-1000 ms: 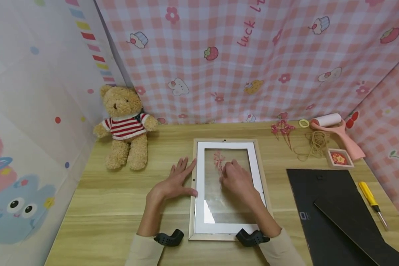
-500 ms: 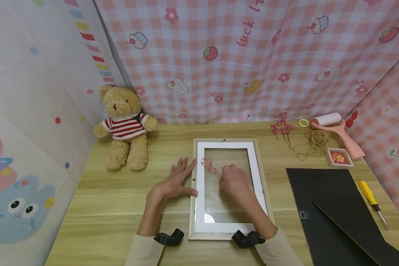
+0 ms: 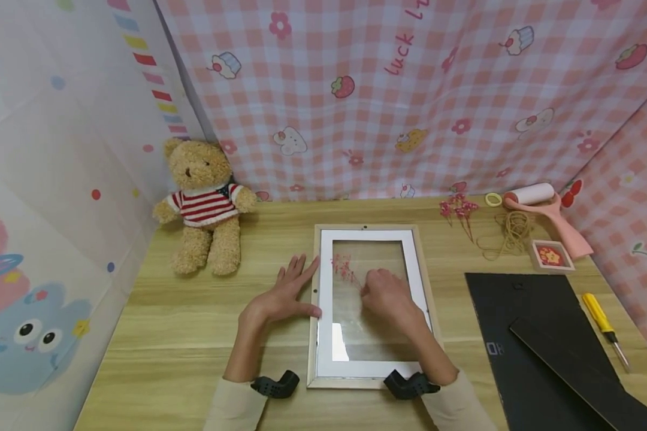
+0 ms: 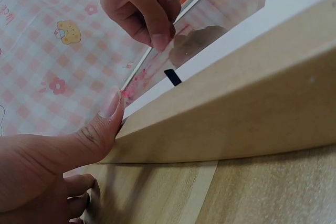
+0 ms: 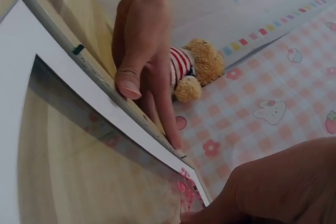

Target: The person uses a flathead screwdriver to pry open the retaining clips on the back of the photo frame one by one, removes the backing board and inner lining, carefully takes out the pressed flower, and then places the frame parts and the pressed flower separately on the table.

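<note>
The photo frame (image 3: 374, 383) lies face up on the wooden table, with a white mat (image 3: 324, 347) around a clear pane (image 3: 372, 341). Along the frame's left side, my left hand (image 3: 282, 297) rests with fingers spread, its thumb and index finger touching the edge. Over the pane, my right hand (image 3: 389, 297) pinches the thin stem of a pink dried flower sprig (image 3: 342, 267) between thumb and curled fingers. The sprig's head points up and left, close to the mat's upper left inner corner. In the right wrist view, the pink blossoms (image 5: 186, 187) show just past my right thumb.
A black backing board (image 3: 496, 305) with its stand (image 3: 566, 371) and a yellow screwdriver (image 3: 598, 314) lie right. Behind them are more flower sprigs (image 3: 458, 206), twine (image 3: 512, 230), a small box (image 3: 551, 256), a ring of tape (image 3: 493, 199) and a lint roller (image 3: 561, 218). A teddy bear (image 3: 205, 203) sits back left.
The sprig's head has swung left from pointing nearly straight up, then come slightly back right. My right hand has shifted only a little; my left hand has stayed put.
</note>
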Tool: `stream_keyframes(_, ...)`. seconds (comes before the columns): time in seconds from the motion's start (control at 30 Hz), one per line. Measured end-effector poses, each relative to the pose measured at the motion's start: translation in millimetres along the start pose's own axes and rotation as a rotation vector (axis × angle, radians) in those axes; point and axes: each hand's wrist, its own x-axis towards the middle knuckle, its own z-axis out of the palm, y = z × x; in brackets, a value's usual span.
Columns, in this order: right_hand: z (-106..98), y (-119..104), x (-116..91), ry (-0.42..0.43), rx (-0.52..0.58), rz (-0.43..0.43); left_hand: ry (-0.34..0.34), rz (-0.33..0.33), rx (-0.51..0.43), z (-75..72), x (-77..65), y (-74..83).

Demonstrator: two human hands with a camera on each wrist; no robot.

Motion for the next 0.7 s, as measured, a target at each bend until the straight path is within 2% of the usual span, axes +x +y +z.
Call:
stream_keyframes(0.17,-43.9,-21.9,-23.6,-0.062,0.136,0.011,-0.004,-0.004,-0.004,0.5,1.8,-3.4)
stream_keyframes(0.4,-53.3,-1.6,-19.1,-0.086,0.318,-0.026,-0.008,-0.014,-0.001,0.6,2.1,-3.4)
stream_keyframes(0.7,-68.9,18.5,-19.7,-0.063,0.370,0.013,-0.013,-0.021,0.006,-0.6,1.1,1.2)
